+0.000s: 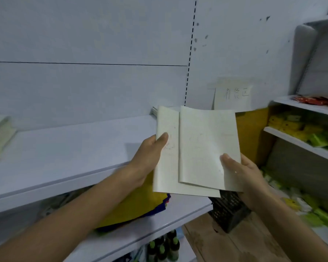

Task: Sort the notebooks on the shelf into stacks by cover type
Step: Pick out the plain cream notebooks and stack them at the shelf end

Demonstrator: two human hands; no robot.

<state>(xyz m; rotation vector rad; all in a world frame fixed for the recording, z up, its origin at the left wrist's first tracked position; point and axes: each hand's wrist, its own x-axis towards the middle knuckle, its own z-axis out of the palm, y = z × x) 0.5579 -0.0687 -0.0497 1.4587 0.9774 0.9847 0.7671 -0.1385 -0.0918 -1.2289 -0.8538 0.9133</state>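
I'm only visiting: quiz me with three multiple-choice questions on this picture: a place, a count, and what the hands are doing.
1. Where does the pale stack lie? A) far left on the white shelf; B) on the floor; C) in a basket.
2. How many notebooks are held? A) one; B) two; C) four.
3. What do the hands do? A) lie flat on the shelf; B) hang empty; C) each grips a notebook.
Answers: 1 A, it sits at far left. 2 B, a rear notebook and a front notebook overlap. 3 C, the left hand pinches the rear one, the right hand the front.
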